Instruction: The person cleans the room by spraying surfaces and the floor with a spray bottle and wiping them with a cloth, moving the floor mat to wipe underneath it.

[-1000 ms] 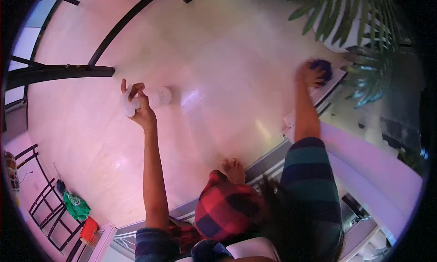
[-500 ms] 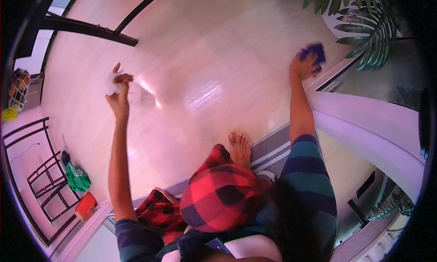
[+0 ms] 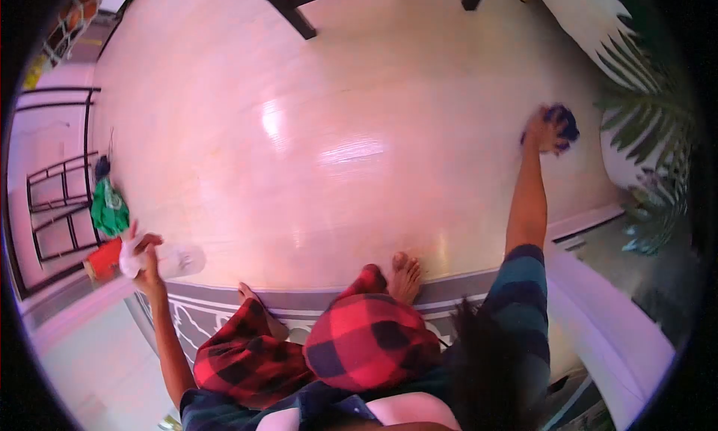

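Note:
My left hand point(image 3: 148, 263) is closed around the white head of a spray bottle point(image 3: 183, 261). Its clear body points to the right, held above the floor near the grey mat. Far to the right, my right hand point(image 3: 547, 134) presses on a bunched dark blue cloth point(image 3: 566, 124) against the pale, shiny floor point(image 3: 419, 154). The fingers are bent over the cloth, which sticks out past them. Both the hand and the cloth are slightly blurred.
My bare foot point(image 3: 404, 278) rests by the grey patterned mat point(image 3: 456, 299). Black furniture legs point(image 3: 295, 16) stand ahead. A leafy plant point(image 3: 651, 124) is on the right, beside a white door edge point(image 3: 598, 311). At left are a black rack point(image 3: 63, 184) and a green bag point(image 3: 110, 209).
The view has turned to the right. My left hand has come down and nearer with the bottle, whose clear body now shows. My right hand has moved the cloth across the floor, away from the doorway.

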